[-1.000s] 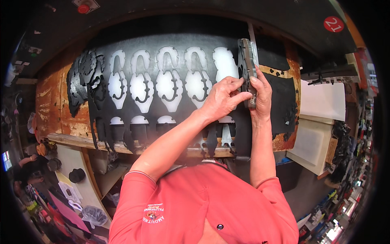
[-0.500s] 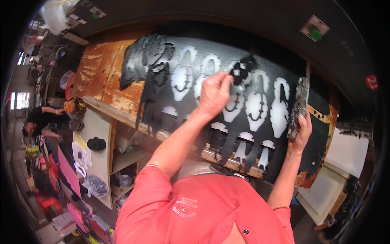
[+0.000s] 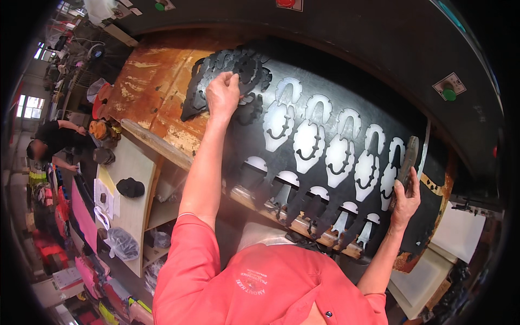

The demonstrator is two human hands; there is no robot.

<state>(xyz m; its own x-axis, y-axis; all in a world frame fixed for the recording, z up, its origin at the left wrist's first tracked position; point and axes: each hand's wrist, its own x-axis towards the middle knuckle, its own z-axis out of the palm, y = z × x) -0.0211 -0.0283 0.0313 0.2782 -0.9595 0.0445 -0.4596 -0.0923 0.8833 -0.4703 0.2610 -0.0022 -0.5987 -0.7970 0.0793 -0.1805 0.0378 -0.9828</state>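
Note:
My left hand [image 3: 222, 96] is over a heap of scalloped black cut-out pieces [image 3: 197, 81] at the left of the work table. Its thumb and fingers pinch the edge of a black cut-out piece [image 3: 248, 70] lying on top. To the right, my right hand [image 3: 406, 203] grips a narrow, edge-on cutting die [image 3: 410, 157], grey-brown and worn. The die stands at the right end of a black sheet [image 3: 325, 157]. Several shoe-like openings [image 3: 309, 143] cross the sheet in a row, showing a pale surface below.
A dark machine beam [image 3: 357, 32] with green and red buttons spans the far side. The table's wooden front edge [image 3: 157, 143] lies near me. At left, a shelf unit [image 3: 135, 211] carries a black cap [image 3: 130, 187]. Another person [image 3: 59, 141] stands farther left.
My left hand has carried a black cut-out piece from the sheet's middle leftward to the heap. My right hand still holds the die, which appears turned. The whole view has shifted.

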